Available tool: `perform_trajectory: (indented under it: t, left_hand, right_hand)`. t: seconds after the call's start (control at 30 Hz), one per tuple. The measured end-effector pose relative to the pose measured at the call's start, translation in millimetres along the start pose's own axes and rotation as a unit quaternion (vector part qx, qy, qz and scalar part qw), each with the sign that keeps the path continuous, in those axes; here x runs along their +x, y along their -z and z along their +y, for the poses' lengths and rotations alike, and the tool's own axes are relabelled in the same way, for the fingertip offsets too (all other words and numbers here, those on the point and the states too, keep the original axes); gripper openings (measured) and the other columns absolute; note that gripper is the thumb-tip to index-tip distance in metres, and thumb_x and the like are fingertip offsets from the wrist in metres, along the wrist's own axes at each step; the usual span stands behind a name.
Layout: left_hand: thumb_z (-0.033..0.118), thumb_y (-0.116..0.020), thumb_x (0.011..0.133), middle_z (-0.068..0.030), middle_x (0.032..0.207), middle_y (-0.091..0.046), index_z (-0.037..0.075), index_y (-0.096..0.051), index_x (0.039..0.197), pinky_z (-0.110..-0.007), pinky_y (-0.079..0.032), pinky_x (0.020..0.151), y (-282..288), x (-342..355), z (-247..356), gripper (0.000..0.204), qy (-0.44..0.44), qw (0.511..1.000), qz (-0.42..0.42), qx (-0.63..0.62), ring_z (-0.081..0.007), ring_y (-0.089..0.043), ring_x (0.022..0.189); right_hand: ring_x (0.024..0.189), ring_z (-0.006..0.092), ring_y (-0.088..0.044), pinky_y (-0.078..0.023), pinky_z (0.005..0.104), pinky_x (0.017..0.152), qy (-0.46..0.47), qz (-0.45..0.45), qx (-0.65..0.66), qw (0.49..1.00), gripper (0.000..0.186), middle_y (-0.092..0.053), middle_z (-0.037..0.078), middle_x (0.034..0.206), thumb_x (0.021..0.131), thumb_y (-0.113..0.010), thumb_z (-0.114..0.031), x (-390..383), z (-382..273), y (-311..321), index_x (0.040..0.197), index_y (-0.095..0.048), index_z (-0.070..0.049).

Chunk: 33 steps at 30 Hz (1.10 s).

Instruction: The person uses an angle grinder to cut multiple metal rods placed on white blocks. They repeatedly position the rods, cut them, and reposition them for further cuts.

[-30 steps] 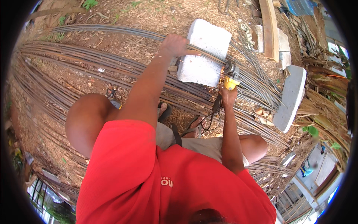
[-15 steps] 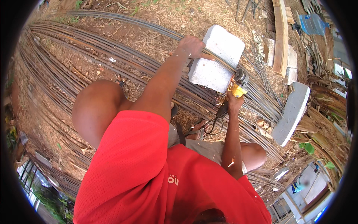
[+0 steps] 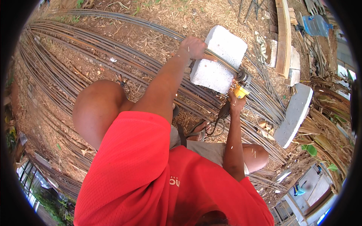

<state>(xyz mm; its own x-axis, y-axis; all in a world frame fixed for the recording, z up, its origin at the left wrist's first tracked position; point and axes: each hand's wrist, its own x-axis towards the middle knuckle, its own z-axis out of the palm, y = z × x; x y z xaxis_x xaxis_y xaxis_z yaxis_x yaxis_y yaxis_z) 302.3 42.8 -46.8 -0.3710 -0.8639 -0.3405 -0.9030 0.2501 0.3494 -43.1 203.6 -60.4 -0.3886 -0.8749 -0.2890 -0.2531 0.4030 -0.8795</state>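
Observation:
My left hand (image 3: 193, 47) is closed around a bundle of thin steel rods (image 3: 223, 62) and rests by the upper left edge of a white block (image 3: 212, 75). The rods lie across the middle of the block and stick out past its right side. There, my right hand (image 3: 237, 104) grips a yellow and dark angle grinder (image 3: 240, 91). The grinder's head meets the rods just off the block's right edge. Orange sparks show beside it, and bright flecks fly over my right forearm and knee. The exact contact of disc and rods is too small to tell.
Many long rusty rods (image 3: 113, 49) run over the straw-covered ground beneath and left of me. A grey slab (image 3: 294, 115) stands at the rods' right ends. A black cable (image 3: 215, 130) loops near my foot. Wooden planks (image 3: 283, 37) and a blue water bottle (image 3: 316, 25) lie at upper right.
Both hands, the rods and the grinder hold nearly the same place. The sparks and bright flecks have shifted, with more flecks now over my right knee.

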Motion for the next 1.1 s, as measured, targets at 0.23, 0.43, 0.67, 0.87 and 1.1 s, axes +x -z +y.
perform_trajectory:
  t: [0.23, 0.43, 0.67, 0.87, 1.1]
  left_hand:
    - [0.109, -0.049, 0.079, -0.0143, 0.081, -0.076, 0.007, -0.084, 0.096, -0.046, -0.059, 0.091, 5, -3, 0, 0.109, -0.006, 1.0, -0.001, -0.007, -0.027, -0.078, 0.088]
    - [0.108, -0.049, 0.08, -0.0162, 0.085, -0.078, 0.006, -0.085, 0.1, -0.046, -0.059, 0.092, 9, -4, 2, 0.11, -0.003, 1.0, -0.014, -0.004, -0.0293, -0.079, 0.091]
    - [0.108, -0.049, 0.08, -0.0173, 0.089, -0.079, 0.006, -0.085, 0.104, -0.048, -0.059, 0.092, 9, -7, 1, 0.111, -0.014, 1.0, 0.007, -0.004, -0.0308, -0.079, 0.096]
    - [0.109, -0.05, 0.079, -0.0165, 0.088, -0.079, 0.006, -0.084, 0.1, -0.047, -0.058, 0.091, 5, -3, 0, 0.111, -0.008, 1.0, -0.002, -0.007, -0.0299, -0.079, 0.096]
    - [0.11, -0.047, 0.078, -0.0142, 0.078, -0.075, 0.006, -0.082, 0.092, -0.046, -0.058, 0.085, -1, -2, -2, 0.111, -0.016, 0.999, 0.031, -0.008, -0.0284, -0.078, 0.085]
  right_hand:
    - [0.081, 0.0182, -0.072, -0.06, 0.0323, 0.069, -0.045, -0.012, 0.007, 0.999, 0.048, -0.073, 0.007, 0.101, 0.083, -0.091, -0.004, -1, 0, 5, 0.123, -0.065, -0.001]
    - [0.078, 0.016, -0.068, -0.056, 0.0317, 0.063, -0.05, 0.013, -0.012, 0.999, 0.052, -0.071, 0.005, 0.101, 0.084, -0.089, -0.001, 3, 7, 3, 0.127, -0.062, 0.0]
    - [0.078, 0.0159, -0.069, -0.057, 0.0312, 0.061, -0.04, -0.001, 0.012, 0.999, 0.051, -0.073, 0.006, 0.104, 0.084, -0.087, 0.0, 1, -2, 2, 0.129, -0.062, -0.001]
    - [0.078, 0.0167, -0.069, -0.057, 0.0312, 0.062, -0.023, 0.01, -0.002, 1.0, 0.05, -0.073, 0.007, 0.102, 0.085, -0.089, -0.002, 7, 10, 2, 0.128, -0.064, 0.0]
    - [0.076, 0.0163, -0.068, -0.057, 0.0307, 0.061, -0.017, -0.009, 0.016, 1.0, 0.045, -0.072, 0.006, 0.098, 0.085, -0.087, -0.002, 1, 12, 7, 0.124, -0.065, 0.0]
